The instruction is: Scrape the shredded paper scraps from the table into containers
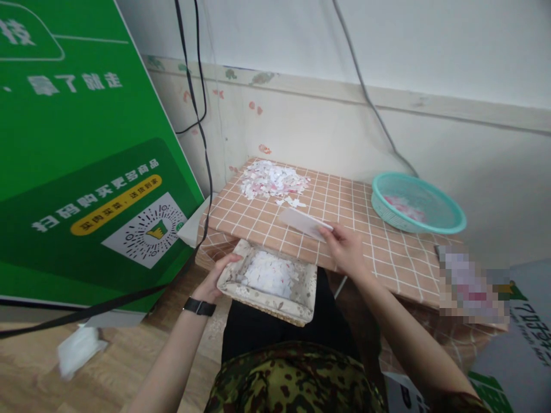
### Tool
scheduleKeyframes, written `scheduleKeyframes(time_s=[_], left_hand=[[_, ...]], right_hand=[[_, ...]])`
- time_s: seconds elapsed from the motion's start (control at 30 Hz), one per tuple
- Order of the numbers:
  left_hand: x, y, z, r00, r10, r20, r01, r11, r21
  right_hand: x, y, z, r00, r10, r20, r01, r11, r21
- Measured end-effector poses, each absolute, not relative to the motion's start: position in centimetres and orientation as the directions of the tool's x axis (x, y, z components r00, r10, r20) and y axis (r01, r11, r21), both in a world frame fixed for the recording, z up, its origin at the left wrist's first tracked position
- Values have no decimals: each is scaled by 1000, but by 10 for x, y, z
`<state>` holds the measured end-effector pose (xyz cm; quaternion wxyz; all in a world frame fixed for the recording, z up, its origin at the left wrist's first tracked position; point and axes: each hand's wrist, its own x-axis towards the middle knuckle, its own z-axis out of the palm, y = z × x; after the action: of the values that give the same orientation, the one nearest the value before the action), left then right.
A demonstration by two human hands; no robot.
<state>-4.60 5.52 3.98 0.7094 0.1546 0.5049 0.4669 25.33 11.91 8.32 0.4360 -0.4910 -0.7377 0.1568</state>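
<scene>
My left hand (218, 276) grips the left end of a fabric-lined basket (262, 304), held just off the table's front edge above my lap. Inside the basket lies a heap of white paper scraps (271, 272), a few with reddish marks. In my right hand (343, 246) is a flat, whitish rectangular card (303, 222), pinched at its right end and held over the table near the front edge. Farther back on the table, a pile of torn white and pink paper scraps (273, 179) is spread out, with a few loose pieces in front of it.
A turquoise plastic colander (417, 203) with pinkish scraps stands at the table's right. The table has a brown checked cloth (340, 201). At left rises a green vending-style panel (86, 143); a dark cable (202, 120) hangs beside it. A white plastic bag (81, 350) lies on the floor.
</scene>
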Motion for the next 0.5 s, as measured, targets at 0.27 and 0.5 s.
scheduleKeyframes(time_s=[0.27,0.5], left_hand=[[-50,50,25,29,814,-581,-509,512,692],[-53,50,20,6,816,-578,-502,502,704]], right_hand=[[290,159,87,-215,879,425,638,456,-621],[290,147,92,-249,881,403,604,466,-647]])
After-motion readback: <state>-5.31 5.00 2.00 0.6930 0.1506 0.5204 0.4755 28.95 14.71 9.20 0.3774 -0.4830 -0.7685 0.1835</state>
